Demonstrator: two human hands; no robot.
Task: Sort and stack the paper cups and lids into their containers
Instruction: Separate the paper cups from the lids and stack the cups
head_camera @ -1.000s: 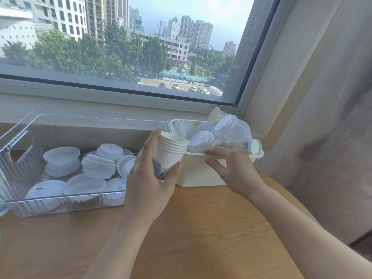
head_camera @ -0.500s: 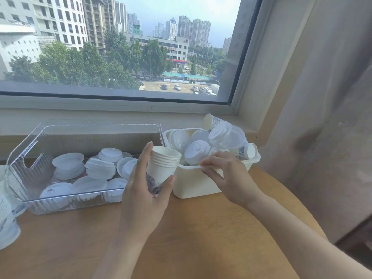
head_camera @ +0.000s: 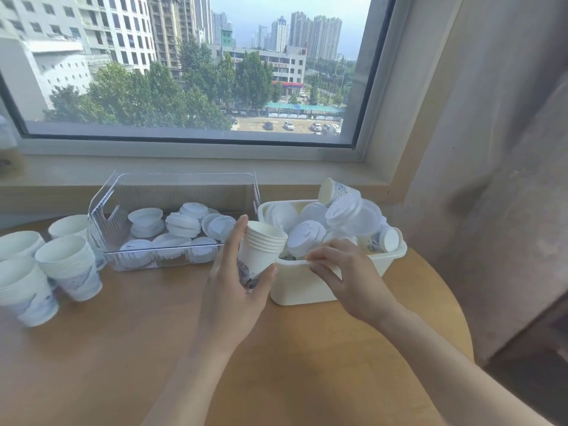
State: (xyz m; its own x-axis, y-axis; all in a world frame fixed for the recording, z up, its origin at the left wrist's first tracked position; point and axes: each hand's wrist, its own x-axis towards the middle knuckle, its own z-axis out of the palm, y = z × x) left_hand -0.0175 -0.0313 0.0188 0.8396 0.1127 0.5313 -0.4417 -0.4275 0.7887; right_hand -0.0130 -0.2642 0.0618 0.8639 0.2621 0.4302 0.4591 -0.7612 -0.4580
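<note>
My left hand (head_camera: 236,290) grips a nested stack of paper cups (head_camera: 261,250), upright, just left of the white bin (head_camera: 304,287). That bin holds a jumble of white lids (head_camera: 307,238) and loose cups (head_camera: 335,190). My right hand (head_camera: 347,278) rests on the bin's near rim, fingers curled over its edge. A clear plastic tray (head_camera: 172,186) behind my left hand holds several white lids (head_camera: 181,224), some stacked. Several stacks of paper cups (head_camera: 70,265) stand on the table at the far left.
The wooden table (head_camera: 123,348) has a rounded edge on the right. A window sill (head_camera: 184,173) runs behind the containers. A grey curtain (head_camera: 491,149) hangs at the right, close to the bin.
The view has shifted so the cup stacks at the far left now show. Both hands keep their hold; my left hand with the cup stack sits slightly closer to the bin.
</note>
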